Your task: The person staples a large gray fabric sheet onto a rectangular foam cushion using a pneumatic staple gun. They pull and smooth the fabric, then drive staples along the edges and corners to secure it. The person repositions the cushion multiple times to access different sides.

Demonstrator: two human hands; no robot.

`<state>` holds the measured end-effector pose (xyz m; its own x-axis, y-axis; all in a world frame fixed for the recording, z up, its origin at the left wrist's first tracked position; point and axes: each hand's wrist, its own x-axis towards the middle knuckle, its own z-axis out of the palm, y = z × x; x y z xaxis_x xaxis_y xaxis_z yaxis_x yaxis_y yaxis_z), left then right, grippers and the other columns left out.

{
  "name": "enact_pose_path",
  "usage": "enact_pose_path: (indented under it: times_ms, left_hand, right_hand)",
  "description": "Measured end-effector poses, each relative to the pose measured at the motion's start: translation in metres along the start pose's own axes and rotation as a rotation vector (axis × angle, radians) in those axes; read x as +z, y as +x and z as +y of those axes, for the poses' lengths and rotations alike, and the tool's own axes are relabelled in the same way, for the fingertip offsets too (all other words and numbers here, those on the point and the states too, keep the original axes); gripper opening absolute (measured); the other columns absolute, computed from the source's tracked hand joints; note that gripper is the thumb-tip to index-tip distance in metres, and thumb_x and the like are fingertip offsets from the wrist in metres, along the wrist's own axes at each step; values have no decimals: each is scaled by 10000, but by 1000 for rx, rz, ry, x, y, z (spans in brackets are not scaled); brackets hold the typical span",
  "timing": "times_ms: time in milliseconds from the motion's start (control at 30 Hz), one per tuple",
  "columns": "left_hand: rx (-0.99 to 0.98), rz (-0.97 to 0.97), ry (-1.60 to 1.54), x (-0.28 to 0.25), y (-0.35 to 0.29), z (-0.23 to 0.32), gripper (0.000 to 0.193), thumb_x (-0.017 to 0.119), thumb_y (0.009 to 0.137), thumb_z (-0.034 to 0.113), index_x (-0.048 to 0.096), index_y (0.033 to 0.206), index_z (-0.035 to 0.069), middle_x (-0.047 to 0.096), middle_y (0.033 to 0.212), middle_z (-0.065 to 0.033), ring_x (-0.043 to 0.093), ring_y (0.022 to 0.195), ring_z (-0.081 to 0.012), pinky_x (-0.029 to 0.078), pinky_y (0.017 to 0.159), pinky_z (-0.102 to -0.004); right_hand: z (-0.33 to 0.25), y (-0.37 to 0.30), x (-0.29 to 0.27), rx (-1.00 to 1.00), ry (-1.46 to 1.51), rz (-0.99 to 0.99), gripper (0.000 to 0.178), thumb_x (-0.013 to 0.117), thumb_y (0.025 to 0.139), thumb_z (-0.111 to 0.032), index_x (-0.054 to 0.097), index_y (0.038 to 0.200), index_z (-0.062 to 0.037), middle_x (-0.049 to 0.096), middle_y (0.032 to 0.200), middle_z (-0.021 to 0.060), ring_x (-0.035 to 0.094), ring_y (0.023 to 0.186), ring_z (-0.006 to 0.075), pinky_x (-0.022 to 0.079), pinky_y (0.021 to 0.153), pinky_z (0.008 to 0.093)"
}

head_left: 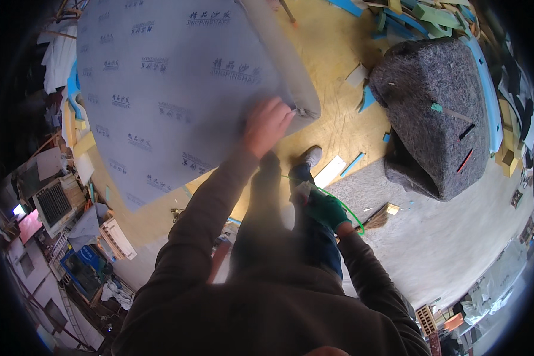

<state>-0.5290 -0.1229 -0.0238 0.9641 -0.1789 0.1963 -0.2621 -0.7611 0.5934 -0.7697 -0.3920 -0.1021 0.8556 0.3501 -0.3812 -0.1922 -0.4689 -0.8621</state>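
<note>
A large upholstered piece lies before me, its broad face covered by pale grey printed lining fabric [178, 101]. A brown-grey upholstered edge [279, 53] runs along its right side to a folded corner. My left hand [268, 126], bare, is at the lining near that corner, its fingers bent and pressed together on the fabric's edge. My right hand [325, 209], in a green glove, hangs lower by my leg, closed around a tool that is mostly hidden. A thin green hose [353, 215] curves beside this hand.
A dark grey felt-like upholstered block [430, 113] stands at the right. Blue and green foam offcuts [427, 18] pile up behind it. A broom [382, 216] lies on the floor. Planks and clutter, including a blue machine [83, 267], fill the left side.
</note>
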Motion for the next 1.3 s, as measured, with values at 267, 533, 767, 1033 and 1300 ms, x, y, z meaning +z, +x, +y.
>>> enact_pose_path:
  times_ms: [267, 533, 767, 1033, 1300]
  left_hand:
    - [-105, 236, 63, 37, -22, 22, 58, 755, 961, 132, 761, 1018, 126, 686, 1039, -72, 652, 998, -359, 515, 898, -510]
    - [-77, 183, 41, 19, -19, 15, 110, 709, 952, 92, 747, 1054, 108, 681, 1048, -96, 638, 1002, -383, 520, 912, -523]
    - [-46, 201, 30, 35, -22, 14, 90, 715, 915, 74, 721, 997, 111, 657, 1010, -81, 623, 996, -369, 493, 853, -512]
    - [-55, 229, 118, 43, -41, 29, 348, 708, 862, 15, 784, 1187, 114, 660, 1138, -29, 614, 1102, -298, 463, 922, -479]
    - [-115, 195, 172, 43, -56, 43, 471, 682, 854, 42, 761, 1316, 100, 613, 1296, -47, 560, 1221, -309, 444, 970, -495]
  right_hand:
    - [-8, -11, -14, 145, -495, -398, 374, 637, 1049, -430, 679, 1311, -167, 785, 904, 227, 762, 827, 496, 606, 741, 616]
    - [-31, 13, -81, 87, -259, -137, 477, 783, 957, -288, 642, 1381, -120, 781, 917, 245, 767, 849, 477, 616, 737, 583]
    - [-66, 39, -120, 388, -171, -108, 420, 797, 925, -204, 670, 1295, -50, 768, 783, 123, 777, 694, 217, 614, 675, 390]
    - [-141, 84, -156, 500, 410, 39, 129, 761, 1011, -130, 813, 1009, -12, 765, 805, 62, 663, 591, 112, 467, 535, 270]
    - [-183, 178, -154, 167, 259, -132, 128, 777, 1019, -163, 781, 1054, -40, 760, 833, 31, 676, 683, 93, 499, 582, 279]
